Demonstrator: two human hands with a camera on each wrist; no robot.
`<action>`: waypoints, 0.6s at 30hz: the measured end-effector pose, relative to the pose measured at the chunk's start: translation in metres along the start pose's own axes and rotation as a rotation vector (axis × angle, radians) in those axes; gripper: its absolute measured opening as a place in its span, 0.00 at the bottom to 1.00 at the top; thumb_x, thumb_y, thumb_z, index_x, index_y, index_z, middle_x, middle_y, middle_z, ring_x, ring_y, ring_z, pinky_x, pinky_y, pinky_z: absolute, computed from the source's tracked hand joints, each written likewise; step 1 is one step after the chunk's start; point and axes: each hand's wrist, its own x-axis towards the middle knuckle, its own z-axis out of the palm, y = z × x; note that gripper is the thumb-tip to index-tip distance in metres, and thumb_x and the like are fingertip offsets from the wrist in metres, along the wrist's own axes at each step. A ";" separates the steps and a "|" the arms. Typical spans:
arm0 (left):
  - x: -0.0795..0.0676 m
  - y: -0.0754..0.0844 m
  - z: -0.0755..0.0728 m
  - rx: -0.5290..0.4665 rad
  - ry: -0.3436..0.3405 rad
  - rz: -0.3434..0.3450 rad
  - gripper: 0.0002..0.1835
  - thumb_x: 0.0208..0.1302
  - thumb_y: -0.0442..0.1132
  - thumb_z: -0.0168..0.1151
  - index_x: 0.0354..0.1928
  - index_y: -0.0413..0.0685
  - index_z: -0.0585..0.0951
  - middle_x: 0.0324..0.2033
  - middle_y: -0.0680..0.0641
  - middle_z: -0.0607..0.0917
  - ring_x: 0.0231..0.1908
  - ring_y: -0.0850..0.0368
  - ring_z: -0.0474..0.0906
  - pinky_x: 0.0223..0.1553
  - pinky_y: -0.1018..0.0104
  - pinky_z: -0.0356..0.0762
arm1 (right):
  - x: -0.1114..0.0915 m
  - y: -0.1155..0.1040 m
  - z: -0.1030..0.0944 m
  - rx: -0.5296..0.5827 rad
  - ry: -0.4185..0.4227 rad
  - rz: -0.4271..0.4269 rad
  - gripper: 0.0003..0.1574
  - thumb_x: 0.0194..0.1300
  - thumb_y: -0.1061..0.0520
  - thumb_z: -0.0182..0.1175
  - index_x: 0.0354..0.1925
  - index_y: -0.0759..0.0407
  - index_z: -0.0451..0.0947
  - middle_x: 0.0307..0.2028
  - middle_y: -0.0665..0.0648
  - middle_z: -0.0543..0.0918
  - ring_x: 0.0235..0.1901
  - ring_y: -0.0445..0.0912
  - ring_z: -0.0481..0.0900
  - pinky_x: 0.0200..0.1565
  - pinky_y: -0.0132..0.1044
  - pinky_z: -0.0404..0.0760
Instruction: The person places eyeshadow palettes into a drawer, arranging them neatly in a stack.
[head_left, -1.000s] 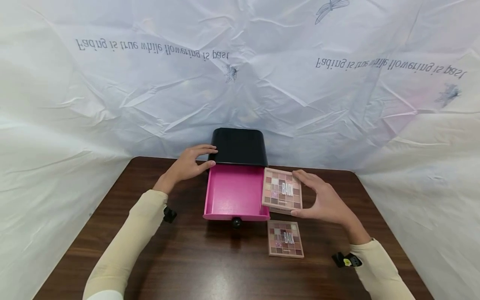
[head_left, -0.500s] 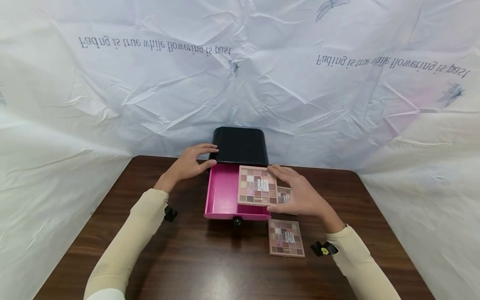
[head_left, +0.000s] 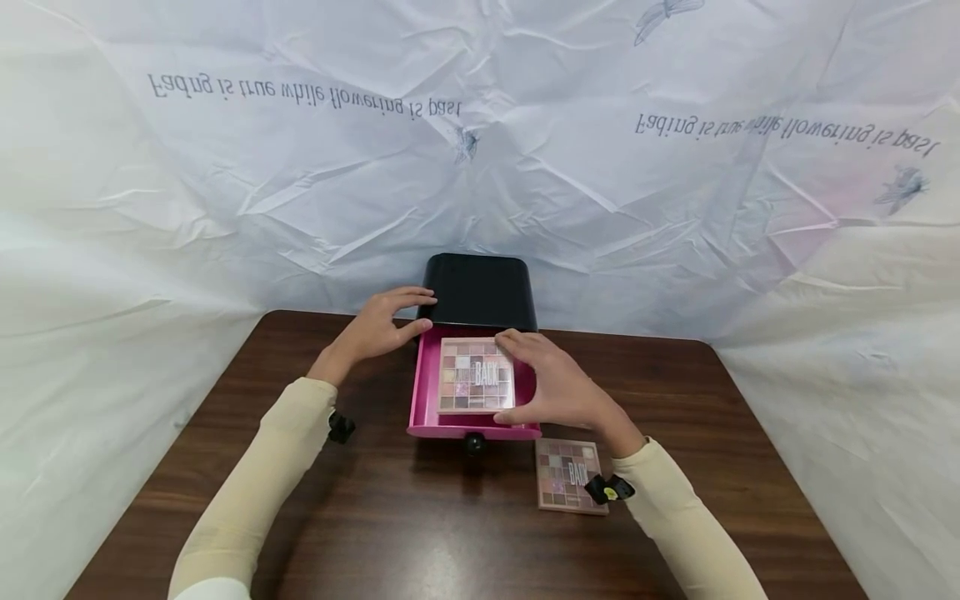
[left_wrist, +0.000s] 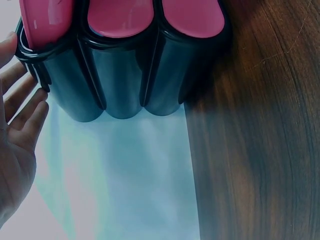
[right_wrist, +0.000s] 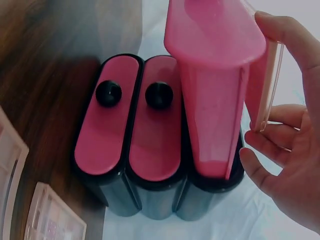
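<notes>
A black three-drawer organizer (head_left: pixel 480 292) stands at the back of the table, its pink top drawer (head_left: pixel 465 432) pulled out. My right hand (head_left: pixel 558 387) pinches an eyeshadow palette (head_left: pixel 474 375) between thumb and fingers, over the drawer. In the right wrist view the same palette (right_wrist: pixel 268 87) is edge-on beside the drawer wall. The left hand (head_left: pixel 378 323) rests against the organizer's left side, fingers extended; the left wrist view shows those fingers (left_wrist: pixel 30 112) along the black casing. A second palette (head_left: pixel 566 473) lies on the table, partly covered by the right wrist strap.
The two lower drawers (right_wrist: pixel 107 120) are closed, with round black knobs. In the right wrist view, two palettes lie at lower left, one cut off by the frame edge (right_wrist: pixel 10 170). A white printed sheet (head_left: pixel 480 167) hangs behind the brown table (head_left: pixel 375 517).
My right hand has carried the palette left, from beside the drawer to over it. A palette beneath it showed on the table and is now covered by the hand. The left hand stays put.
</notes>
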 end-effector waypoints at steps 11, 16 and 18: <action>-0.001 0.004 0.000 -0.009 -0.016 -0.022 0.25 0.72 0.52 0.64 0.66 0.50 0.80 0.68 0.45 0.77 0.69 0.45 0.71 0.67 0.42 0.69 | 0.016 -0.006 0.012 -0.056 -0.043 -0.013 0.72 0.45 0.23 0.74 0.79 0.53 0.61 0.77 0.57 0.63 0.74 0.54 0.61 0.68 0.59 0.70; -0.002 0.005 0.001 0.003 -0.018 -0.024 0.26 0.72 0.54 0.63 0.66 0.51 0.80 0.68 0.46 0.76 0.69 0.45 0.70 0.68 0.43 0.69 | 0.018 -0.007 0.014 -0.078 -0.054 -0.021 0.71 0.46 0.24 0.74 0.78 0.55 0.62 0.77 0.58 0.63 0.74 0.54 0.61 0.69 0.58 0.68; -0.003 0.006 0.001 0.007 -0.019 -0.022 0.26 0.72 0.55 0.62 0.66 0.51 0.80 0.68 0.46 0.76 0.69 0.46 0.70 0.67 0.43 0.69 | 0.018 -0.007 0.015 -0.085 -0.054 -0.029 0.71 0.46 0.24 0.74 0.78 0.56 0.62 0.77 0.59 0.63 0.74 0.55 0.61 0.70 0.58 0.67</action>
